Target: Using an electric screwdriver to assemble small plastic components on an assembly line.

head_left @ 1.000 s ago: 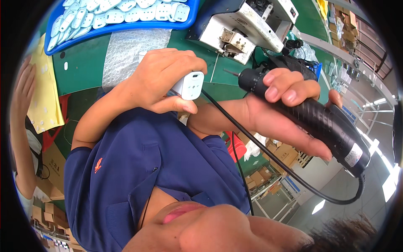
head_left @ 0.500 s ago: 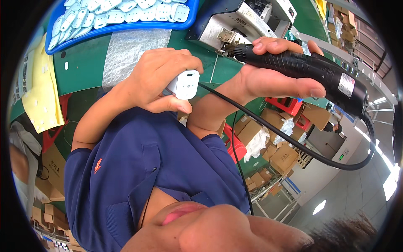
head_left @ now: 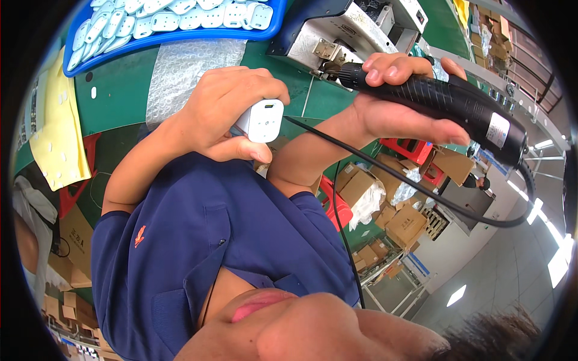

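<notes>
My left hand [head_left: 220,108] is wrapped round a small white box-shaped device [head_left: 265,121]. The device's end face, with a dark slot and small holes, points up toward me. In my right hand [head_left: 394,120] lies a black electric screwdriver [head_left: 451,99], its body resting across the palm with the thumb stretched along it. Its ribbed nose is beside the metal outlet of a screw feeder machine [head_left: 325,33]; the bit is hard to make out there, and I cannot tell whether it touches. A black cable [head_left: 385,168] loops from the tool's rear end.
A blue tray [head_left: 174,40] full of white plastic covers stands on the green table. Bubble wrap [head_left: 186,72] lies before it. A yellow sheet [head_left: 60,132] with small white pieces hangs at the left. Behind are a red stool [head_left: 340,207] and cardboard cartons [head_left: 406,227].
The white device has shifted slightly left. The screwdriver's nose has moved a little left, and its cable loop has risen. Both hands keep their grip.
</notes>
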Demonstrator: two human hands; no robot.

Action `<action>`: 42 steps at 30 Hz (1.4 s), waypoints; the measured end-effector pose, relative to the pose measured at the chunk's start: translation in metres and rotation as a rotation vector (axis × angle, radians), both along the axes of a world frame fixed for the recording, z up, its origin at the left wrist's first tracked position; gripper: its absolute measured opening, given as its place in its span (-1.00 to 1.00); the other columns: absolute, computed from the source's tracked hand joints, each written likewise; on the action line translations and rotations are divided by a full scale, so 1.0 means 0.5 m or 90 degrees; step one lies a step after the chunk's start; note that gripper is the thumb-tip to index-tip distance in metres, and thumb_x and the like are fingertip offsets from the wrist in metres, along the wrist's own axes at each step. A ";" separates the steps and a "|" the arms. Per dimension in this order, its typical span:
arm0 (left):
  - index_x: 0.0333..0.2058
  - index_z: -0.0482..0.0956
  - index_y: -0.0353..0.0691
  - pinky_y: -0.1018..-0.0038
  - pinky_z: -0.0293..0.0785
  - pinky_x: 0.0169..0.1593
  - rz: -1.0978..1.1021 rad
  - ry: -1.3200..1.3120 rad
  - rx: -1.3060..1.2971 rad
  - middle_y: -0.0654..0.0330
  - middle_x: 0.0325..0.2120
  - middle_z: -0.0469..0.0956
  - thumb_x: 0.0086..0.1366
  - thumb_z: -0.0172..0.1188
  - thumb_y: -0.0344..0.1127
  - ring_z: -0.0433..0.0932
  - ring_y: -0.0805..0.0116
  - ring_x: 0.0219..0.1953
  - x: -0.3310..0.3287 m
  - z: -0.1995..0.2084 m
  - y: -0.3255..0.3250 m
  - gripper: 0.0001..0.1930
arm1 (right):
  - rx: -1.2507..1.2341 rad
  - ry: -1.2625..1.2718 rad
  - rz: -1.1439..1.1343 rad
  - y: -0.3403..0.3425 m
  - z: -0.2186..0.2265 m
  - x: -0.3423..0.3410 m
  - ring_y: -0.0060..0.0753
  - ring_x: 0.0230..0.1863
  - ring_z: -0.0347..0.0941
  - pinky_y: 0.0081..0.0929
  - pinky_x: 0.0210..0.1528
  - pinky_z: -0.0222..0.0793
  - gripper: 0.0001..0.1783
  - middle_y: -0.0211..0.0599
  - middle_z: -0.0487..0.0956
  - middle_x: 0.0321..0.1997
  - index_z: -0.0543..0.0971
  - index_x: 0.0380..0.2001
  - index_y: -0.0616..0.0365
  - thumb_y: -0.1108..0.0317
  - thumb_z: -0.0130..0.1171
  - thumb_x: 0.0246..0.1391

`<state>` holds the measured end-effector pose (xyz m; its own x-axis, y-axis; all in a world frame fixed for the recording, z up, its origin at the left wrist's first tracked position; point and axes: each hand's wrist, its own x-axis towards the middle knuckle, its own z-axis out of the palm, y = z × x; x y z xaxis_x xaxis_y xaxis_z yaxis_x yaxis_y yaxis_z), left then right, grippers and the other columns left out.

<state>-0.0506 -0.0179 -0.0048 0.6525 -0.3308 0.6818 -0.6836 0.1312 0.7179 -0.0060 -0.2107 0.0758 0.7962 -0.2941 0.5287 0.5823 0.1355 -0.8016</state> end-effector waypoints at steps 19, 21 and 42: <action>-0.21 0.49 -0.34 0.35 0.41 -0.44 -0.025 0.005 -0.012 0.12 -0.41 0.53 0.11 0.22 0.23 0.49 0.15 -0.51 -0.003 -0.001 0.010 -0.37 | 0.021 -0.116 0.059 0.039 0.057 -0.081 -0.28 -0.81 0.29 -0.38 -0.78 0.33 0.07 -0.08 0.43 -0.67 0.17 0.03 0.35 -0.59 -0.34 0.01; -0.21 0.49 -0.34 0.36 0.40 -0.45 -0.018 0.004 -0.014 0.12 -0.41 0.53 0.11 0.22 0.23 0.49 0.15 -0.51 -0.002 -0.001 0.008 -0.36 | -0.040 -0.087 -0.039 0.041 0.053 -0.066 -0.33 -0.84 0.26 -0.38 -0.79 0.30 0.05 -0.14 0.41 -0.70 0.22 -0.01 0.30 -0.61 -0.36 -0.01; -0.22 0.46 -0.36 0.39 0.41 -0.47 -0.027 -0.011 -0.045 0.12 -0.39 0.54 0.14 0.21 0.22 0.50 0.21 -0.52 -0.001 -0.011 0.013 -0.37 | -0.073 -0.061 -0.182 0.027 0.005 -0.033 -0.35 -0.88 0.25 -0.41 -0.82 0.28 0.06 -0.17 0.42 -0.77 0.22 -0.08 0.28 -0.66 -0.39 -0.05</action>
<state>-0.0511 -0.0115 -0.0102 0.6264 -0.3087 0.7158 -0.6890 0.2101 0.6936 -0.0226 -0.1973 0.0783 0.6349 -0.4333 0.6396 0.6569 -0.1330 -0.7421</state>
